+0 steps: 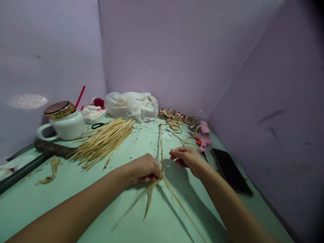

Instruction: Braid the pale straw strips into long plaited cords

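Left hand (146,168): fingers curled closed, pinching the lower end of a narrow braided cord (161,145); grip presumably keeps the plait from loosening. Cord runs away from this hand in a straight line across the pale green tabletop (101,209); texture tight, ropelike. Loose fibre strands (182,207) fan toward the wearer, flat and ribbonlike, likely splayed for separate handling. Right hand (188,158): partly open, fingers bent, just beside the cord; whether a thin strand is held, cannot tell. Beyond left hand: bundle of dry, straw-coloured strips (106,141), stiff-looking, probably within easy reach. Beyond right hand: pink glue gun (202,141), smooth plastic.
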### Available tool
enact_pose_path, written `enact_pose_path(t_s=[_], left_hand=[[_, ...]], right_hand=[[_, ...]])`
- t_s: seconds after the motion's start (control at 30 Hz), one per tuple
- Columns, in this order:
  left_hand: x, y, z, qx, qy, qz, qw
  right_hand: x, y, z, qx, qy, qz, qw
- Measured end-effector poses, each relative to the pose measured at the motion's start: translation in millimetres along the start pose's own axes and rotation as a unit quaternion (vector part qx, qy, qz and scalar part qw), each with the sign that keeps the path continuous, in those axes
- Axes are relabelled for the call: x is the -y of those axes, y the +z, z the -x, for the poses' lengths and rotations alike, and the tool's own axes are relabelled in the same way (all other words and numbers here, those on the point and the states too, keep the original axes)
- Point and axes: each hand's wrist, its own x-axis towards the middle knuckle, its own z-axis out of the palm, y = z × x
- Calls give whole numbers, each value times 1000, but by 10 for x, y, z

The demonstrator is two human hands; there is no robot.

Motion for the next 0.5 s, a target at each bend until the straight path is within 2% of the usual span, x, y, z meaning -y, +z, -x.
enact_pose_path(t_s=[0.1, 0.23, 0.3, 0.37, 0.43, 0.5], left_hand=[[-2, 62, -18, -9, 20, -6, 1000], [-30, 62, 19, 3, 68, -35, 997], [-22, 52, 27, -8, 81, -63, 995], [15, 44, -11, -19, 87, -91, 992], [77, 27, -95, -14, 91, -106, 990], [154, -3, -190, -10, 79, -124, 989]], right_hand=[[237, -116, -296, -11, 17, 32, 999], [531, -226, -868, -79, -53, 112, 989], [644, -233, -1189, -137, -124, 220, 958], [744, -204, -1487, -181, -181, 327, 909], [818, -141, -1735, -189, -203, 394, 876], [843, -56, -1923, -170, -199, 435, 861]])
